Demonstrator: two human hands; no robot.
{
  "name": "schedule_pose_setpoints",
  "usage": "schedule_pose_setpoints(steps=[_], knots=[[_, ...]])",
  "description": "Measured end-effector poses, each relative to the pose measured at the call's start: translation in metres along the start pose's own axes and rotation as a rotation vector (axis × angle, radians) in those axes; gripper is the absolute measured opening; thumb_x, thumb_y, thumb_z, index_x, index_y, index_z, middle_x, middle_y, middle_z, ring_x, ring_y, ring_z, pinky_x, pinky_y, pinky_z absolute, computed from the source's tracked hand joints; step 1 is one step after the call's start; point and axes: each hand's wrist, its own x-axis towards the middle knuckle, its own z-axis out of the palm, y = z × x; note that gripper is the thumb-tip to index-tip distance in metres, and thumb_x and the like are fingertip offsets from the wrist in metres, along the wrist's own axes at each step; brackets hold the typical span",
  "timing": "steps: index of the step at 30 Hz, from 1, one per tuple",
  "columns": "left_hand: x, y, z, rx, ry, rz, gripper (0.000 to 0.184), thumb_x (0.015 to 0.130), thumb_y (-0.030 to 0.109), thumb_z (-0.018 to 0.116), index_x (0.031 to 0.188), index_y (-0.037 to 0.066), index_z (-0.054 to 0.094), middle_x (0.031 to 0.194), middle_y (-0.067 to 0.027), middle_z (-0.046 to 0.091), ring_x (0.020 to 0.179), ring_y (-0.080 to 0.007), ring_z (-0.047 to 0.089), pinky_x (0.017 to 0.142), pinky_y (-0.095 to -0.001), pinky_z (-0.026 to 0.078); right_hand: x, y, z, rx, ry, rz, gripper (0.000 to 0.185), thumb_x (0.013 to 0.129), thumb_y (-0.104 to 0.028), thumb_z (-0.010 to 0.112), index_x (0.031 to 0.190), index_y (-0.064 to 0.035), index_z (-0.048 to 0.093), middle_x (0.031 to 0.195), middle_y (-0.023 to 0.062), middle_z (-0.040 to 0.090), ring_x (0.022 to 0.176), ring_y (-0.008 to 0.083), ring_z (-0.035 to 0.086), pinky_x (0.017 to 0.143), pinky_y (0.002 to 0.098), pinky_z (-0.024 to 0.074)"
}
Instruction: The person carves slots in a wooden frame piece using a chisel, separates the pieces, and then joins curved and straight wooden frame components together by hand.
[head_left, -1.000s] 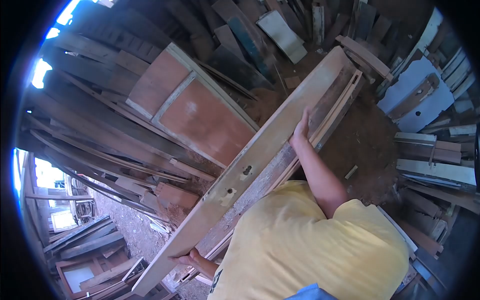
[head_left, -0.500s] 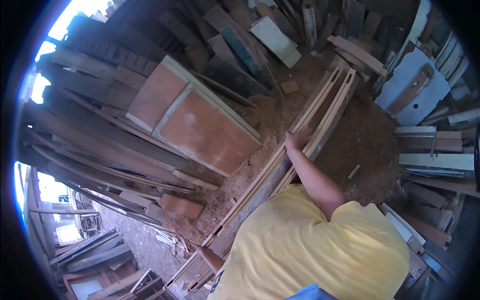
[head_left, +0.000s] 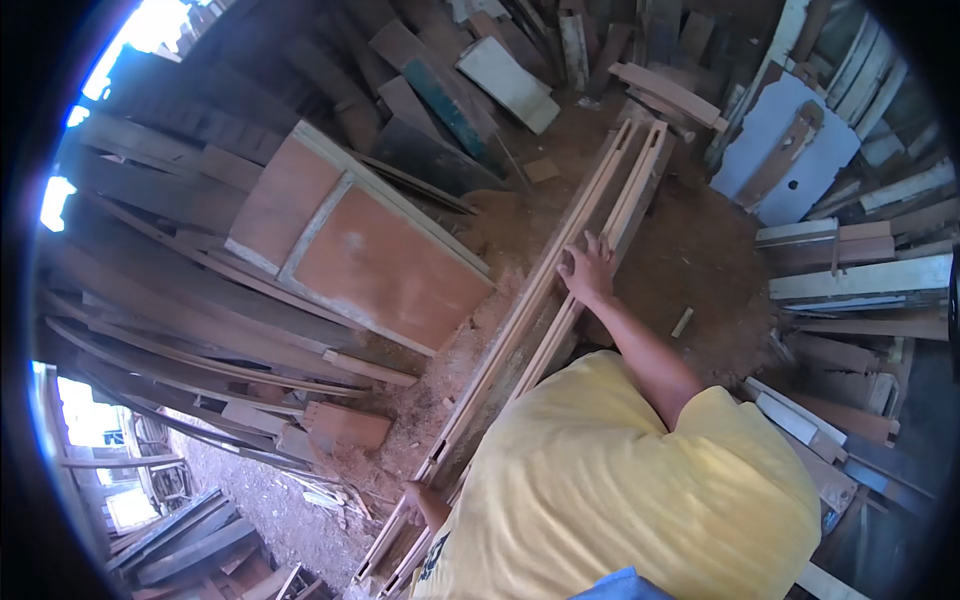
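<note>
Two slotted wooden strips, the far strip and the near strip, lie side by side along the bench, long axes running from one o'clock to seven. The right hand is over their middle, fingers loosely spread and curved, the far strip just beside the fingertips towards ten o'clock; whether they press on it I cannot tell. The left hand is nearer the seven o'clock end, beside the far strip, its fingers partly hidden, so their grip cannot be told.
</note>
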Motion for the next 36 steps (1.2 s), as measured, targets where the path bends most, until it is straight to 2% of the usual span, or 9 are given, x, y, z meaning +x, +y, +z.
schedule_pose_setpoints(steps=[5, 11, 16, 21, 25, 28, 29, 31, 36], knots=[[-0.009, -0.005, 0.01, 0.29, 0.155, 0.038, 0.067, 0.092, 0.058, 0.068, 0.145, 0.022, 0.051, 0.145, -0.02, 0.048, 0.129, -0.0398, 0.05, 0.102, -0.0637, 0.045, 0.021, 0.054, -0.03, -0.024, 0.19, -0.082, 0.036, 0.084, -0.028, 0.079, 0.118, -0.0198, 0.072, 0.139, 0.0149, 0.051, 0.139, 0.0409, 0.04, 0.111, 0.0602, 0.0352], [-0.046, -0.008, 0.049, 0.748, 0.395, 0.087, 0.068, 0.091, 0.057, 0.069, 0.147, 0.023, 0.05, 0.147, -0.0211, 0.045, 0.13, -0.0407, 0.048, 0.1, -0.0644, 0.045, 0.131, 0.148, -0.073, 0.162, 0.412, 0.109, 0.031, 0.086, -0.027, 0.077, 0.116, -0.0202, 0.071, 0.128, 0.0142, 0.06, 0.12, 0.0373, 0.058, 0.102, 0.05, 0.0466], [-0.113, -0.018, 0.113, 0.948, 0.569, 0.136, 0.07, 0.09, 0.057, 0.07, 0.148, 0.024, 0.048, 0.149, -0.0221, 0.042, 0.131, -0.0415, 0.046, 0.099, -0.065, 0.045, 0.274, 0.247, -0.121, 0.179, 0.28, 0.285, 0.051, 0.087, -0.038, 0.078, 0.132, -0.019, 0.062, 0.133, 0.0185, 0.058, 0.124, 0.0408, 0.058, 0.103, 0.0514, 0.0491], [-0.26, -0.016, 0.21, 0.959, 0.361, 0.053, 0.078, 0.086, 0.057, 0.075, 0.151, 0.03, 0.043, 0.151, -0.0247, 0.032, 0.133, -0.0441, 0.038, 0.098, -0.0677, 0.04, 0.426, 0.368, -0.154, -0.035, 0.09, 0.286, 0.068, 0.081, -0.046, 0.081, 0.138, -0.0163, 0.057, 0.136, 0.0215, 0.056, 0.127, 0.0401, 0.057, 0.102, 0.0524, 0.0504], [-0.356, -0.027, 0.286, 0.804, 0.187, 0.477, 0.067, 0.089, 0.048, 0.077, 0.147, 0.027, 0.052, 0.154, -0.0265, 0.033, 0.14, -0.0463, 0.032, 0.106, -0.0663, 0.034, 0.503, 0.436, -0.17, -0.222, 0.015, 0.32, 0.076, 0.078, -0.05, 0.081, 0.141, -0.0158, 0.055, 0.139, 0.0209, 0.058, 0.131, 0.0376, 0.055, 0.106, 0.0574, 0.0458], [-0.437, -0.013, 0.327, 0.862, 0.095, 0.628, 0.057, 0.093, 0.043, 0.074, 0.144, 0.026, 0.057, 0.156, -0.0253, 0.034, 0.144, -0.0455, 0.03, 0.11, -0.0649, 0.031, 0.539, 0.466, -0.171, -0.279, -0.201, 0.309, 0.108, 0.068, -0.062, 0.085, 0.15, -0.0059, 0.044, 0.146, 0.0234, 0.055, 0.132, 0.0395, 0.056, 0.109, 0.0506, 0.0469], [-0.465, -0.005, 0.339, 0.844, 0.017, 0.694, 0.057, 0.092, 0.041, 0.075, 0.144, 0.025, 0.057, 0.156, -0.0269, 0.033, 0.145, -0.0449, 0.03, 0.113, -0.0607, 0.029, 0.549, 0.476, -0.168, -0.281, -0.222, 0.299, 0.108, 0.068, -0.062, 0.085, 0.15, -0.0059, 0.044, 0.146, 0.0234, 0.055, 0.132, 0.0395, 0.056, 0.109, 0.0506, 0.0469], [-0.499, 0.005, 0.355, 0.839, -0.058, 0.757, 0.057, 0.092, 0.039, 0.075, 0.145, 0.023, 0.058, 0.155, -0.0286, 0.033, 0.145, -0.0444, 0.03, 0.117, -0.0565, 0.026, 0.568, 0.508, -0.164, 0.105, -0.502, 0.3, 0.118, 0.065, -0.067, 0.085, 0.15, 0.0028, 0.043, 0.145, 0.0248, 0.056, 0.13, 0.0375, 0.059, 0.109, 0.0502, 0.0473], [-0.538, 0.006, 0.398, 0.821, -0.265, 0.922, 0.05, 0.094, 0.033, 0.073, 0.141, 0.019, 0.06, 0.151, -0.0226, 0.042, 0.141, -0.0437, 0.038, 0.116, -0.0547, 0.03, 0.569, 0.512, -0.151, 0.243, -0.575, 0.282, 0.095, 0.074, -0.065, 0.082, 0.134, 0.0067, 0.06, 0.128, 0.0217, 0.068, 0.119, 0.0323, 0.066, 0.103, 0.0425, 0.0515]])
